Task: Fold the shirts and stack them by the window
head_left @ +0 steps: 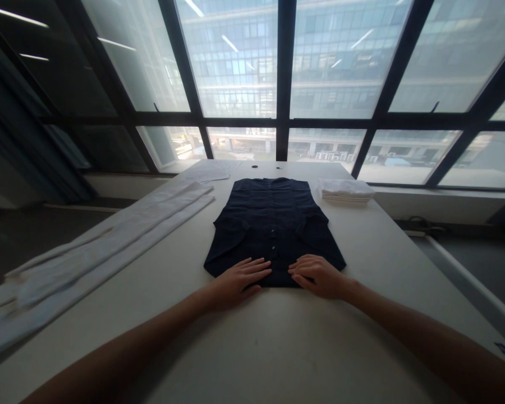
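Note:
A dark navy buttoned shirt [271,219] lies spread flat, its button line facing up along the middle and its near edge towards me. Layers of its cloth overlap at both sides. My left hand [242,280] rests palm down on the near left part of that edge, fingers stretched out. On the near right part, my right hand [317,275] lies with its fingers slightly bent on the cloth. Neither hand grips the fabric visibly. Between the two hands, a short stretch of the hem shows.
The shirt is on a white table [252,348]. Long white garments [109,247] lie along its left side. A stack of folded white cloth [345,191] sits at the back right. Beyond the far end stands a window wall with dark frames [283,73].

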`<state>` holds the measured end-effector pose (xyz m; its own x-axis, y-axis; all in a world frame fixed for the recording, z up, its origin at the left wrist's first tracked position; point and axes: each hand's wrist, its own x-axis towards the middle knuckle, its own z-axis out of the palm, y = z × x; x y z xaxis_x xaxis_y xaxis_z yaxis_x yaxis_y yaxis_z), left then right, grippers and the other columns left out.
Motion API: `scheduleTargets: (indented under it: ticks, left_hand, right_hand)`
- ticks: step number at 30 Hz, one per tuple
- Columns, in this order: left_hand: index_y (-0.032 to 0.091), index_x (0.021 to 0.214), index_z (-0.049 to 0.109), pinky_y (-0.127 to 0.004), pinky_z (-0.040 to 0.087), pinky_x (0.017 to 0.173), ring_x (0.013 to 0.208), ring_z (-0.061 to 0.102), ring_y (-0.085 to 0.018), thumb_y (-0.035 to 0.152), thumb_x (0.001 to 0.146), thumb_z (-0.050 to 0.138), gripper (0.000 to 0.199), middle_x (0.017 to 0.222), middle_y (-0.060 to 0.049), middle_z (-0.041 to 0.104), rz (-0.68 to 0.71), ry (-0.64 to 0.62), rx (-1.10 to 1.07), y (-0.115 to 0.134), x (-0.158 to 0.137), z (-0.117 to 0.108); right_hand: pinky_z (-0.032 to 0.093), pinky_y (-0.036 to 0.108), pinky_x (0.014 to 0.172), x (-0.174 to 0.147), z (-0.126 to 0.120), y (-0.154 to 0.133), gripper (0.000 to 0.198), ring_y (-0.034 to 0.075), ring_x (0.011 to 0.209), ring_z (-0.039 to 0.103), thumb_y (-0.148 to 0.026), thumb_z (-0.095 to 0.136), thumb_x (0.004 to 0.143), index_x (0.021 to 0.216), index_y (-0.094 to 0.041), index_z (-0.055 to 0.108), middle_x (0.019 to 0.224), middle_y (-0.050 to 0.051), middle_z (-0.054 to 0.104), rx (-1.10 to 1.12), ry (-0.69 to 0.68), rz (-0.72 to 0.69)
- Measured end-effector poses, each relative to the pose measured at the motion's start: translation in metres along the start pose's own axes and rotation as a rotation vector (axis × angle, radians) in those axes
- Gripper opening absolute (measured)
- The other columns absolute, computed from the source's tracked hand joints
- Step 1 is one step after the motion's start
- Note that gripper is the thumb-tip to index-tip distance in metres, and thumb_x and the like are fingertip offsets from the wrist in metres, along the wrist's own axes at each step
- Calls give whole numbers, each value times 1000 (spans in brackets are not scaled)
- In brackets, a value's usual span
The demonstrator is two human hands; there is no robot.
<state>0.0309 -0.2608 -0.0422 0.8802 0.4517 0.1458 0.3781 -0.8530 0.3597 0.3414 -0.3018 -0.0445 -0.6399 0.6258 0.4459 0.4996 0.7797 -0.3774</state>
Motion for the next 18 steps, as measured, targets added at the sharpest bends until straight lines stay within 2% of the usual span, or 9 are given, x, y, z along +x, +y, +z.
scheduleTargets:
  ticks: [3,5,7,9,11,13,15,18]
  left_hand:
    - [35,154,40,-48,25,123,148,34,-23,30,103,51,52,157,-2,42,-3,7,-13,-1,0,0]
    - [35,154,40,-48,24,123,148,34,-23,31,103,51,52,157,-2,42,-5,2,-15,-1,0,0]
    - [35,154,40,-48,24,123,148,34,-23,32,104,50,51,158,-2,41,-5,-3,-14,-1,0,-1]
    - [35,155,38,-48,24,123,149,33,-23,32,104,49,51,159,-2,40,-5,-11,-10,-1,0,-1]
    - [35,155,38,-48,23,124,149,32,-23,32,104,49,52,159,-2,39,-9,-17,-8,-1,0,0]
    - [35,154,39,-49,23,124,149,33,-23,32,104,49,52,159,-2,39,-16,-16,-11,-1,0,0]
    - [34,154,40,-48,24,123,148,33,-23,32,103,51,51,158,-2,41,-20,-9,-19,-2,0,1]
    - [34,153,41,-48,24,123,148,34,-22,32,103,51,51,158,-3,41,-20,-10,-23,-2,0,1]
  right_hand:
    - [54,34,80,-2,2,4,30,19,75,70,-26,51,102,81,-20,72,79,7,75,-58,51,28]
    - [53,33,77,-3,2,6,32,18,70,68,-27,49,102,79,-20,71,73,6,72,-71,83,44]
    - [54,35,82,-5,2,6,27,20,79,69,-26,50,102,89,-21,73,81,7,74,-60,127,35]
    - [54,39,93,-6,1,5,22,23,100,70,-25,54,100,109,-22,73,102,10,76,-42,140,7]
    - [50,42,104,-6,0,2,32,24,120,63,-24,58,97,128,-23,67,125,10,71,-27,77,-26]
    - [46,44,109,-4,0,-1,40,25,129,58,-24,61,96,135,-25,63,135,9,66,-22,-9,-43]
    - [47,44,109,-2,2,-1,34,24,127,60,-24,61,96,130,-25,68,130,8,69,-16,-37,-30]
    - [52,40,102,0,3,2,22,22,113,68,-22,59,98,111,-23,77,110,7,77,4,17,8]
